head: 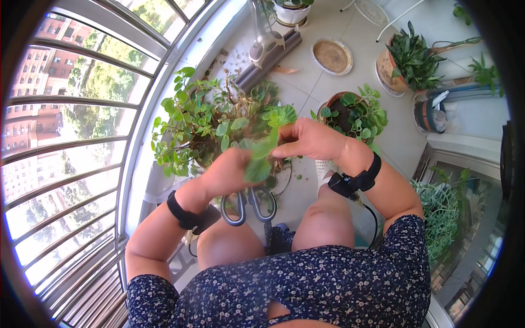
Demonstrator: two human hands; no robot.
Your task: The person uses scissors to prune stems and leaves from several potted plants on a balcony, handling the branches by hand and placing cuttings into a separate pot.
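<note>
A leafy green plant cutting (pixel 266 149) is held up before me, between both hands. My right hand (pixel 313 139) pinches it between thumb and fingers, its upper leaves rising beside the fingertips. My left hand (pixel 229 170) closes around the lower part, with large round leaves covering its fingers. Two dark looped handles of scissors (pixel 249 206) hang just below my left hand; the blades are hidden. Behind the hands spreads a bushy plant (pixel 197 119) with small round leaves. A potted plant (pixel 365 119) with similar leaves stands beyond my right wrist.
Window bars (pixel 78 102) line the left side. On the tiled floor are a round saucer (pixel 332 56), a grey tube-like object (pixel 268 61), scattered soil bits and a white pot (pixel 291 14). A dark-leaved potted plant (pixel 414 61) stands at upper right; trailing greenery (pixel 437 217) is at right.
</note>
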